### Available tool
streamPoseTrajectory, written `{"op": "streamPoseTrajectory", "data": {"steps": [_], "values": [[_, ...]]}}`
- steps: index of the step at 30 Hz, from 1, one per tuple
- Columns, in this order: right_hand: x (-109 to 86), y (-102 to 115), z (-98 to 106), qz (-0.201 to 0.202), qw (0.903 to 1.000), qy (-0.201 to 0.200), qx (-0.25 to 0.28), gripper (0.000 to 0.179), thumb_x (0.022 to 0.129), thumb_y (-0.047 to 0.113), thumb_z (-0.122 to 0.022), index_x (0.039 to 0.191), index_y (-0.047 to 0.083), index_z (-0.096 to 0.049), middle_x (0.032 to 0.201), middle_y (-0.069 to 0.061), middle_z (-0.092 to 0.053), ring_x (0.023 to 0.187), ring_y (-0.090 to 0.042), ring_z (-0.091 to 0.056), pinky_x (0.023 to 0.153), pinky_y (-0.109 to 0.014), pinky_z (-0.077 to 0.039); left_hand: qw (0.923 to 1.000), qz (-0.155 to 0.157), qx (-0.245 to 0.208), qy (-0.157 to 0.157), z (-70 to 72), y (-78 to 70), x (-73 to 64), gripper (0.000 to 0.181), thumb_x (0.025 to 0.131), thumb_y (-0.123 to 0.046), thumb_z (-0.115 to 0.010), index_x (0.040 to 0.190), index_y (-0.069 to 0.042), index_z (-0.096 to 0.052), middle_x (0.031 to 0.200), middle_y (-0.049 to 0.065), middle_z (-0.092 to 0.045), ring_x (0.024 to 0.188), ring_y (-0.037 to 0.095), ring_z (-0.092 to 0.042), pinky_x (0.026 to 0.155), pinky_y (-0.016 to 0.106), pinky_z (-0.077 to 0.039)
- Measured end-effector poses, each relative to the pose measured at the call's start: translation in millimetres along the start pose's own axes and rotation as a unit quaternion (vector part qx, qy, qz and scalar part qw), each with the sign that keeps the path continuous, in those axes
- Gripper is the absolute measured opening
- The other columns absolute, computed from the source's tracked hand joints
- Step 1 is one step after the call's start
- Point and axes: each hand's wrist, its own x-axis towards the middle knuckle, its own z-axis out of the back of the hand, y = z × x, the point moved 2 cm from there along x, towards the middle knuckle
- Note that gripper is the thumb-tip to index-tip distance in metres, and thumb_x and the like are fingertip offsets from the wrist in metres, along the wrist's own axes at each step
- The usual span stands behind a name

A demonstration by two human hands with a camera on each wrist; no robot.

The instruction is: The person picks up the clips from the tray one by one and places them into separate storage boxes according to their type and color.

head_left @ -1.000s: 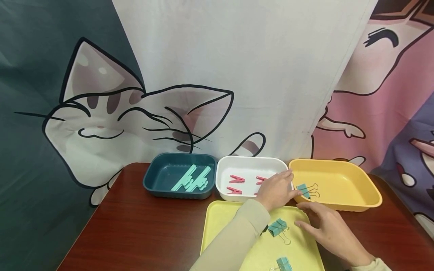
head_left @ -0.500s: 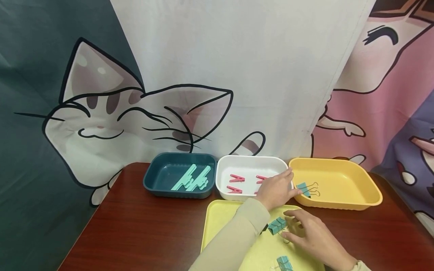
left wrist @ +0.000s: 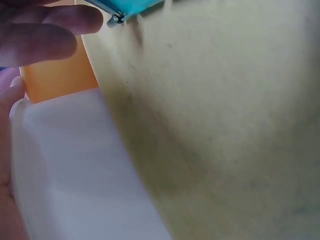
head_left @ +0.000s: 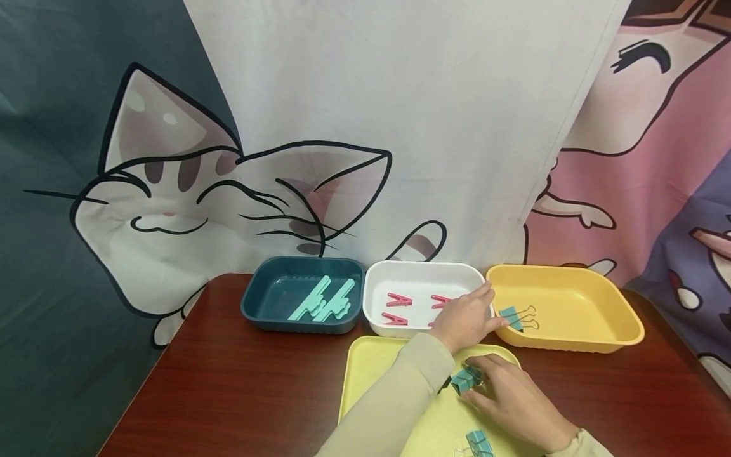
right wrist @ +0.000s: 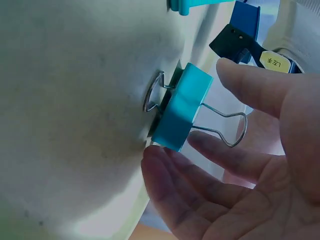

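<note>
My left hand (head_left: pixel 464 320) rests over the right rim of the white bin (head_left: pixel 377 279), its thumb reaching to the edge of the yellow bin (head_left: pixel 594 308). Over the pale yellow tray (head_left: pixel 360 374), my right hand (head_left: pixel 514 397) surrounds a teal binder clip (head_left: pixel 465 379). In the right wrist view the fingertips are right at the lower end of this binder clip (right wrist: pixel 182 107), while the thumb stands apart from its upper end. Its wire handles spread to both sides. Another teal binder clip (head_left: pixel 478 443) lies nearer on the tray.
One teal binder clip (head_left: pixel 511 318) lies in the yellow bin. Several red clothespins (head_left: pixel 400 299) lie in the white bin, partly hidden by my left hand. A dark teal bin (head_left: pixel 263 311) at left holds mint clips (head_left: pixel 337 301). A printed cloth (head_left: pixel 354 82) hangs behind the table (head_left: pixel 228 387).
My right hand has moved left from beside the yellow bin to the upper binder clip on the tray. The left hand has stayed in place.
</note>
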Motion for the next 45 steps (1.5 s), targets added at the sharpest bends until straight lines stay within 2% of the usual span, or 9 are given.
{"op": "streamPoseTrajectory", "data": {"steps": [5, 15, 24, 31, 45], "values": [[5.1, 0.5, -1.6, 0.009, 0.9998, 0.017, -0.008, 0.035, 0.079, 0.031, -0.089, 0.103, 0.011, -0.074, 0.099, 0.004, -0.068, 0.092, -0.016, -0.063, 0.085, -0.043, -0.054, 1.0, 0.002, -0.003, 0.004, 0.9, 0.1, 0.1, 0.07, 0.101, -0.06, -0.052, 0.155, -0.016, -0.048, 0.162, -0.005, -0.038, 0.129, 0.008, -0.056, 0.105, 0.017, -0.042], [9.8, 4.9, -4.8, -0.021, 0.9987, 0.043, -0.018, 0.035, 0.077, 0.034, -0.09, 0.096, 0.01, -0.072, 0.092, 0.002, -0.067, 0.086, -0.018, -0.065, 0.078, -0.042, -0.056, 0.9999, 0.002, 0.009, 0.006, 2.2, 0.3, -1.1, 0.071, 0.101, -0.061, -0.05, 0.156, -0.016, -0.046, 0.163, -0.006, -0.037, 0.133, 0.006, -0.052, 0.104, 0.018, -0.043], [9.8, 6.3, -6.9, -0.04, 0.9976, 0.053, -0.018, 0.033, 0.077, 0.03, -0.09, 0.096, 0.01, -0.072, 0.093, 0.002, -0.067, 0.089, -0.02, -0.065, 0.081, -0.043, -0.056, 0.9999, 0.0, 0.014, 0.0, 0.6, 0.7, -1.6, 0.07, 0.101, -0.062, -0.05, 0.155, -0.016, -0.048, 0.162, -0.006, -0.037, 0.139, 0.004, -0.044, 0.106, 0.018, -0.041], [8.4, 8.4, -5.6, -0.055, 0.9968, 0.056, -0.018, 0.04, 0.078, 0.028, -0.09, 0.103, 0.005, -0.07, 0.097, -0.003, -0.067, 0.093, -0.023, -0.064, 0.085, -0.046, -0.055, 0.9999, -0.002, 0.016, -0.002, 0.3, 1.1, -1.0, 0.07, 0.101, -0.062, -0.049, 0.154, -0.017, -0.049, 0.162, -0.006, -0.038, 0.14, 0.004, -0.044, 0.106, 0.017, -0.04], [6.9, 8.8, -6.8, -0.076, 0.9952, 0.057, -0.021, 0.04, 0.077, 0.026, -0.091, 0.101, 0.002, -0.07, 0.096, -0.006, -0.064, 0.088, -0.023, -0.062, 0.083, -0.045, -0.055, 0.9998, -0.004, 0.02, -0.007, -0.6, 1.4, -1.6, 0.07, 0.101, -0.062, -0.051, 0.154, -0.016, -0.049, 0.162, -0.006, -0.039, 0.139, 0.004, -0.044, 0.105, 0.017, -0.041]]}}
